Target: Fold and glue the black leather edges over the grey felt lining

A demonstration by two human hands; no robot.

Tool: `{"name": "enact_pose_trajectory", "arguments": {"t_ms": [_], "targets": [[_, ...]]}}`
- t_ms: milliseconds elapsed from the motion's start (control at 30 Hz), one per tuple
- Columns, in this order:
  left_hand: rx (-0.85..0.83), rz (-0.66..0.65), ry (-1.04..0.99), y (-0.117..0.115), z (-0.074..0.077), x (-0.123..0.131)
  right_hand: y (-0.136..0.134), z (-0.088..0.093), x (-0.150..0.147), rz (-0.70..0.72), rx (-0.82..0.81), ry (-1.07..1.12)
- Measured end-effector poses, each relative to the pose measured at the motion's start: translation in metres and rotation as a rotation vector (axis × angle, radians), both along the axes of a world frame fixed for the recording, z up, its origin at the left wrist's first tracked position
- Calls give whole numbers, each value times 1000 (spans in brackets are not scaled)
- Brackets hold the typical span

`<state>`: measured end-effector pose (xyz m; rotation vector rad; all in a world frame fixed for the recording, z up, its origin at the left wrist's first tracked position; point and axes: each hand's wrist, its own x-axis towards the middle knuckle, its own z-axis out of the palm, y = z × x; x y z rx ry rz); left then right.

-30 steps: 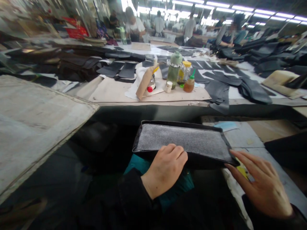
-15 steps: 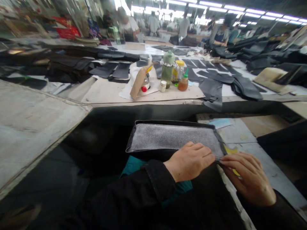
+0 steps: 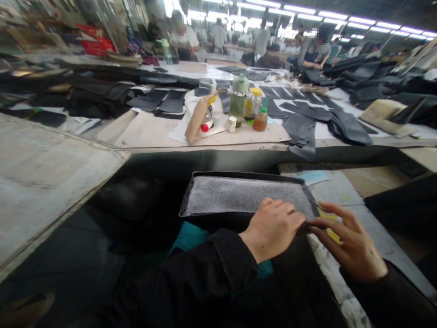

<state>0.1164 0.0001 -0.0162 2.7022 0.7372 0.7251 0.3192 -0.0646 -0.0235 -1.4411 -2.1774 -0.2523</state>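
Note:
A long black leather-like panel (image 3: pixel 232 197) with a speckled grey inner face and raised dark edges lies across my lap. My left hand (image 3: pixel 275 230) is closed at its near right corner, the fingers curled over the edge. From the right, my right hand (image 3: pixel 355 243) pinches the same corner between thumb and a finger, while its other fingers are lifted and apart. The two hands almost meet there. What lies between the fingertips is mostly hidden, but the dark edge of the panel runs into both.
Ahead, a worktable (image 3: pixel 150 134) carries a green bottle (image 3: pixel 238 102), a squeeze bottle of amber liquid (image 3: pixel 260 120), a small white bottle (image 3: pixel 231 124) and black cut pieces (image 3: pixel 302 132). A pale board (image 3: pixel 51 182) juts in at left. People work farther back.
My right hand has shifted slightly left and raised its upper fingers away from the edge. My left hand has rolled a little at the corner. The panel stays in place.

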Motion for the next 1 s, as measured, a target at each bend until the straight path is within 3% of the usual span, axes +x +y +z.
{"name": "enact_pose_trajectory", "arguments": {"t_ms": [133, 267, 567, 700, 900, 1000], "targets": [[-66, 41, -24, -2, 4, 5, 4, -16, -7, -187, -208, 404], [-106, 119, -24, 0, 6, 9, 11, -27, -15, -217, -383, 706], [-20, 72, 39, 0, 8, 8, 11, -31, -21, -255, -362, 756], [41, 121, 65, -10, 2, -30, 9, -27, -25, -286, -332, 683], [130, 471, 74, -12, -11, -133, 8, -26, -26, -282, -288, 588], [158, 529, 84, -15, -14, -172, 7, -26, -27, -280, -269, 561]]}}
